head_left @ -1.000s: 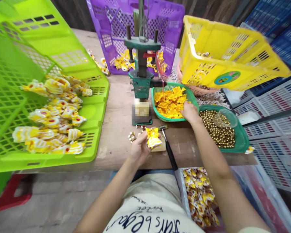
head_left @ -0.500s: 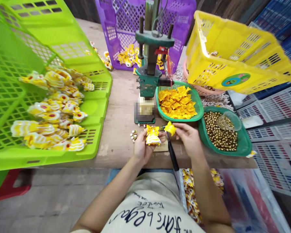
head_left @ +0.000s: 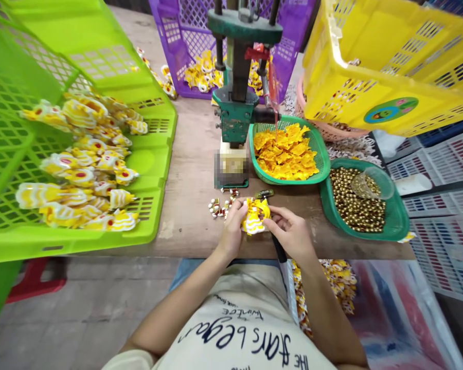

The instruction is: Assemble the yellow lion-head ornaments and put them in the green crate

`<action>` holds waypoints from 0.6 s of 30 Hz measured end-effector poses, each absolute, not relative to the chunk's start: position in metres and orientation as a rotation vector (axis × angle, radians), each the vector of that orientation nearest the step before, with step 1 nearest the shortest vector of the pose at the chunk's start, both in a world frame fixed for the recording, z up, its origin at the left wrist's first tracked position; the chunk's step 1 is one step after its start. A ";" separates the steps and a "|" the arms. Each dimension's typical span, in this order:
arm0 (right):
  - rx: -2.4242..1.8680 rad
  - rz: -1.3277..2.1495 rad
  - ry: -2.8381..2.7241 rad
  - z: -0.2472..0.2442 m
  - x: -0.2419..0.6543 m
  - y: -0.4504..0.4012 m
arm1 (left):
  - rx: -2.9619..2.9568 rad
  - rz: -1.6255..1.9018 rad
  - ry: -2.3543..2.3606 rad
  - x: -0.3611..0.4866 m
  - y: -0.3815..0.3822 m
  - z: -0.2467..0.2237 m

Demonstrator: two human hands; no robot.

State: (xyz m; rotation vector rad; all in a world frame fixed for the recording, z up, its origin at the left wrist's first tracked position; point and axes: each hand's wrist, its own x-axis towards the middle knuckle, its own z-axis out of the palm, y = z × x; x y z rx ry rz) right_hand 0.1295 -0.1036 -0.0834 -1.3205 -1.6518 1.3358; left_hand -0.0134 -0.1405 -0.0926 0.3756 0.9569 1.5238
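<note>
My left hand is closed on a yellow-and-white striped plastic piece over the front of the table. My right hand pinches a small yellow plastic piece against its upper right side; whether the two are joined cannot be seen. Beneath my right hand lies a black-handled tool, partly hidden. Small white-and-gold parts are scattered left of my hands. Behind them stands a green hand press, its base blurred out.
A green basket holds yellow pieces; another green basket holds gold beads and a clear cup. A lime crate with striped pieces stands left. Purple and yellow crates stand behind. A bag of pieces is below the table edge.
My right hand has brought the small yellow piece leftward against the striped piece. More of the white-and-gold parts show on the table. The view has shifted slightly.
</note>
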 end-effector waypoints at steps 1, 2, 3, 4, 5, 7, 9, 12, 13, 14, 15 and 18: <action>-1.311 1.376 -1.615 -0.085 0.129 -0.104 | 0.408 1.508 0.966 -0.013 -0.142 -0.093; -1.304 1.411 -1.576 -0.087 0.129 -0.104 | 0.434 1.494 0.976 -0.013 -0.142 -0.093; -1.303 1.437 -1.539 -0.089 0.129 -0.104 | 0.454 1.482 0.984 -0.013 -0.143 -0.094; -1.304 1.452 -1.504 -0.090 0.130 -0.104 | 0.463 1.474 0.989 -0.013 -0.144 -0.094; -1.297 1.452 -1.474 -0.091 0.130 -0.104 | 0.462 1.469 0.988 -0.012 -0.145 -0.094; -1.252 1.388 -1.433 -0.090 0.131 -0.105 | 0.437 1.465 0.984 -0.010 -0.146 -0.095; -1.185 1.274 -1.456 -0.088 0.132 -0.106 | 0.422 1.451 0.988 -0.008 -0.146 -0.095; -1.083 1.211 -1.561 -0.088 0.130 -0.108 | 0.471 1.430 1.024 -0.004 -0.147 -0.095; -1.053 1.232 -1.567 -0.090 0.130 -0.109 | 0.491 1.426 1.037 -0.003 -0.148 -0.094; -1.030 1.256 -1.553 -0.091 0.129 -0.110 | 0.504 1.423 1.051 -0.002 -0.148 -0.093; -1.015 1.276 -1.529 -0.093 0.128 -0.111 | 0.513 1.419 1.063 -0.002 -0.149 -0.093; -0.993 1.321 -1.486 -0.097 0.129 -0.114 | 0.537 1.399 1.070 0.000 -0.151 -0.092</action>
